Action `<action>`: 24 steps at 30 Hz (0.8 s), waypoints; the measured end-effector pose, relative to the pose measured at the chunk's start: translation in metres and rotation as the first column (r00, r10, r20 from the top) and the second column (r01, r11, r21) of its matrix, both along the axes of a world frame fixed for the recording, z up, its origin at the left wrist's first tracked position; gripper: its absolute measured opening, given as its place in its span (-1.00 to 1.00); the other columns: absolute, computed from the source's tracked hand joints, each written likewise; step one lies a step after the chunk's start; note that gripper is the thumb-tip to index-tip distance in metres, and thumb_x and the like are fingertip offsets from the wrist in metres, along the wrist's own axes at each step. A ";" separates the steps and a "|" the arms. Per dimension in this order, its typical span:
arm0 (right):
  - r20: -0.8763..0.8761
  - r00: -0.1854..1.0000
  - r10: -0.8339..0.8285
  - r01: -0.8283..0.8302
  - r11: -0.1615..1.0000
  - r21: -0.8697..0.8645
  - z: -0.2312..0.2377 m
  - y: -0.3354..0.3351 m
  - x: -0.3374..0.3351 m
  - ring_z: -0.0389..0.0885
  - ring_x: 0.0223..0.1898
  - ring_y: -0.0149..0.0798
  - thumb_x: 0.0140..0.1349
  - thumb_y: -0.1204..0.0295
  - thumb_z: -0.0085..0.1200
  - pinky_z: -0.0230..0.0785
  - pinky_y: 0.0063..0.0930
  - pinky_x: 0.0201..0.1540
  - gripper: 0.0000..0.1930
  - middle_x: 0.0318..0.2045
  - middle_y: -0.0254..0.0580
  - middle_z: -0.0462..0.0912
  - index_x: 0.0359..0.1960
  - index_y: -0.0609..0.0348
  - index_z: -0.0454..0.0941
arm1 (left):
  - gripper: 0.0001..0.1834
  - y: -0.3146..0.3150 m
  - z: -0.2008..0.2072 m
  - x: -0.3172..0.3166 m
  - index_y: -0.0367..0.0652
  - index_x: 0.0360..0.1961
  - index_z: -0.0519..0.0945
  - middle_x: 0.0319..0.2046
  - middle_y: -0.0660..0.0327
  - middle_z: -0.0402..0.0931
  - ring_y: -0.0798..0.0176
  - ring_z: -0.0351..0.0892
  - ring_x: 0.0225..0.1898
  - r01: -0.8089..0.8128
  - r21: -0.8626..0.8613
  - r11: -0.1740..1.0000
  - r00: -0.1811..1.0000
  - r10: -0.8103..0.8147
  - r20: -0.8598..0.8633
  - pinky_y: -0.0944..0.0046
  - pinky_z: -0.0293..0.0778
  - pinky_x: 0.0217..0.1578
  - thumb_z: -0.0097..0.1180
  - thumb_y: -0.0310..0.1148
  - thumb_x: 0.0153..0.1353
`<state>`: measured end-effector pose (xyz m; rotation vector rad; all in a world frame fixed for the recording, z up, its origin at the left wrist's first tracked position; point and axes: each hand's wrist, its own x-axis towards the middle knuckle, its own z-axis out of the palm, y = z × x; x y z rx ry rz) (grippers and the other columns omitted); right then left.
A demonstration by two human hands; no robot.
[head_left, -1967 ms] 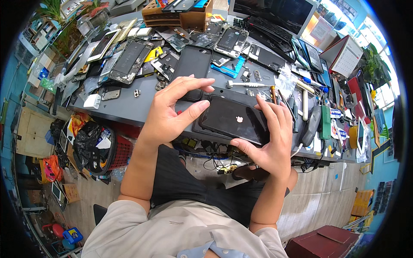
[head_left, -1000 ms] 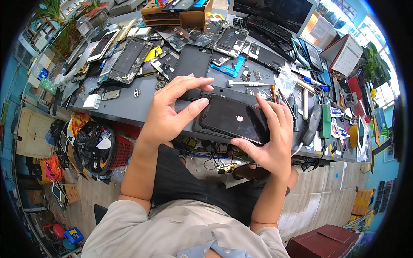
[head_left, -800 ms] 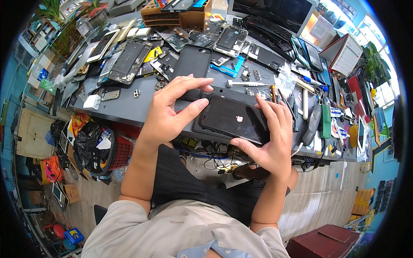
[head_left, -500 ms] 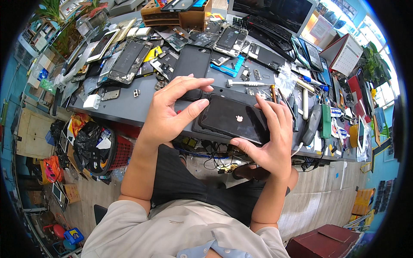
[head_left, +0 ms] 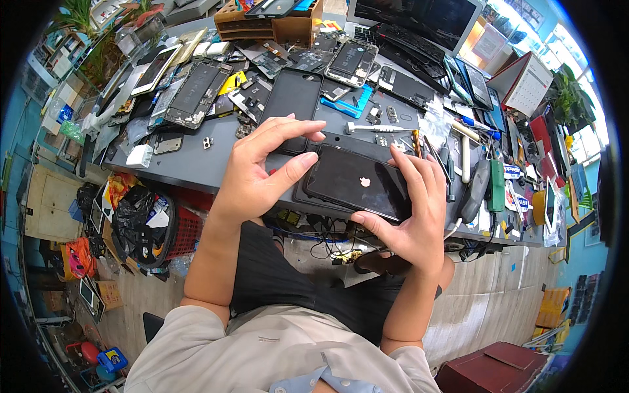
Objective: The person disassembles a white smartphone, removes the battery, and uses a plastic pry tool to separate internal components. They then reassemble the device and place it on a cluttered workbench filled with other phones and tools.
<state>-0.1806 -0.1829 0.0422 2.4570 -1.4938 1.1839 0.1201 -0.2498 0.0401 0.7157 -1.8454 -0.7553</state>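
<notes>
A black smartphone (head_left: 347, 183) lies face up near the front edge of the desk, a pale logo lit on its dark screen. Under it is a dark flat pad or case, partly hidden. My right hand (head_left: 419, 213) spans the phone's right end, thumb at the near edge and fingers at the far edge. My left hand (head_left: 262, 164) hovers at the left end with thumb and fingers apart, holding nothing; the thumb tip is close to the phone's corner. Whether it touches cannot be made out. Just beyond the left hand lies an empty black phone case (head_left: 291, 98).
Opened phones (head_left: 196, 95) and loose parts crowd the desk's left and back. A white-handled screwdriver (head_left: 373, 127) lies behind the phone. To the right are more tools and a dark grey handheld device (head_left: 473, 200). A laptop (head_left: 419, 23) stands at the back; a red basket (head_left: 183, 232) is below left.
</notes>
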 end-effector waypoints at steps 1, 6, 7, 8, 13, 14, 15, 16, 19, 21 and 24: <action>-0.003 1.000 0.002 -0.002 1.000 -0.002 0.000 0.000 0.000 0.67 0.24 0.18 -0.06 -0.16 0.77 0.30 0.33 0.59 0.15 0.19 -0.01 0.75 0.57 0.19 0.65 | -0.49 0.000 0.000 0.000 -0.36 0.41 0.77 0.15 -0.01 0.85 0.11 0.80 0.30 0.001 0.004 1.000 1.000 -0.001 -0.004 -0.10 0.22 0.73 0.42 -0.54 0.46; 0.006 1.000 -0.001 0.001 1.000 0.001 0.000 0.000 0.000 0.67 0.25 0.19 -0.06 -0.16 0.77 0.30 0.33 0.59 0.15 0.20 -0.01 0.75 0.56 0.20 0.66 | -0.49 0.001 0.000 0.000 -0.36 0.41 0.77 0.16 -0.01 0.85 0.10 0.80 0.30 -0.004 0.001 1.000 1.000 0.004 -0.003 -0.10 0.24 0.72 0.43 -0.55 0.46; 0.009 1.000 -0.002 0.002 1.000 0.003 0.000 0.000 0.000 0.67 0.25 0.19 -0.06 -0.16 0.77 0.30 0.33 0.59 0.14 0.20 -0.01 0.75 0.56 0.20 0.66 | -0.51 0.001 0.000 -0.001 -0.31 0.40 0.79 0.13 0.02 0.87 0.10 0.82 0.27 -0.016 -0.004 1.000 1.000 0.016 -0.015 -0.13 0.29 0.70 0.45 -0.51 0.46; 0.010 1.000 -0.002 0.002 1.000 0.006 0.000 0.000 0.000 0.67 0.25 0.19 -0.06 -0.16 0.77 0.30 0.33 0.59 0.14 0.20 0.00 0.75 0.55 0.20 0.66 | -0.52 0.000 -0.001 -0.002 -0.25 0.38 0.81 0.11 0.05 0.89 0.09 0.83 0.25 -0.028 -0.010 1.000 0.999 0.028 -0.028 -0.16 0.33 0.68 0.46 -0.48 0.46; 0.006 1.000 -0.007 0.006 1.000 0.017 0.000 0.001 0.000 0.67 0.25 0.19 -0.05 -0.17 0.76 0.30 0.33 0.59 0.14 0.20 0.00 0.75 0.55 0.22 0.66 | -0.53 0.000 -0.001 -0.004 -0.20 0.37 0.83 0.09 0.07 0.91 0.09 0.85 0.22 -0.042 -0.017 0.999 0.998 0.041 -0.043 -0.19 0.38 0.66 0.47 -0.45 0.45; 0.003 1.000 -0.006 0.006 1.000 0.014 0.000 0.001 0.000 0.67 0.25 0.19 -0.05 -0.17 0.76 0.30 0.33 0.59 0.14 0.20 0.00 0.75 0.55 0.22 0.66 | -0.53 0.001 -0.001 -0.004 -0.20 0.37 0.83 0.08 0.07 0.91 0.09 0.85 0.22 -0.042 -0.019 0.999 0.998 0.041 -0.040 -0.19 0.38 0.66 0.47 -0.46 0.45; 0.004 1.000 -0.006 0.006 1.000 0.015 0.000 0.001 0.000 0.68 0.25 0.20 -0.04 -0.18 0.76 0.30 0.33 0.59 0.14 0.20 0.01 0.75 0.55 0.22 0.66 | -0.53 0.001 -0.001 -0.003 -0.20 0.37 0.83 0.08 0.07 0.91 0.09 0.85 0.21 -0.044 -0.018 0.999 0.998 0.043 -0.038 -0.19 0.38 0.66 0.47 -0.46 0.45; 0.004 1.000 -0.005 0.005 1.000 0.016 0.000 0.001 0.000 0.68 0.25 0.20 -0.04 -0.18 0.76 0.30 0.33 0.59 0.14 0.20 0.01 0.75 0.55 0.22 0.66 | -0.53 0.001 0.000 -0.003 -0.20 0.37 0.83 0.08 0.08 0.91 0.09 0.85 0.21 -0.043 -0.020 0.999 0.998 0.042 -0.035 -0.19 0.38 0.66 0.47 -0.46 0.45; -0.001 1.000 -0.002 0.002 1.000 0.006 0.000 0.001 0.000 0.68 0.25 0.20 -0.03 -0.19 0.76 0.30 0.33 0.59 0.14 0.20 0.01 0.75 0.55 0.22 0.66 | -0.52 0.000 0.000 -0.003 -0.20 0.37 0.84 0.07 0.08 0.91 0.09 0.85 0.21 -0.043 -0.018 0.999 0.999 0.042 -0.035 -0.18 0.38 0.66 0.48 -0.46 0.44; 0.005 1.000 0.000 0.000 1.000 0.009 0.000 0.000 0.000 0.68 0.25 0.20 -0.03 -0.19 0.75 0.29 0.33 0.59 0.13 0.20 0.01 0.75 0.55 0.22 0.66 | -0.52 0.000 0.000 -0.003 -0.20 0.37 0.84 0.07 0.08 0.91 0.09 0.85 0.21 -0.041 -0.009 0.999 0.998 0.040 -0.040 -0.17 0.38 0.66 0.48 -0.46 0.44; 0.009 1.000 0.000 0.000 1.000 0.009 0.000 0.000 0.000 0.68 0.25 0.20 -0.02 -0.20 0.75 0.29 0.33 0.60 0.13 0.20 0.01 0.75 0.55 0.22 0.66 | -0.50 0.002 0.002 -0.001 -0.38 0.41 0.77 0.15 -0.02 0.86 0.10 0.81 0.30 -0.012 -0.004 1.000 1.000 0.012 0.003 -0.10 0.24 0.72 0.43 -0.55 0.46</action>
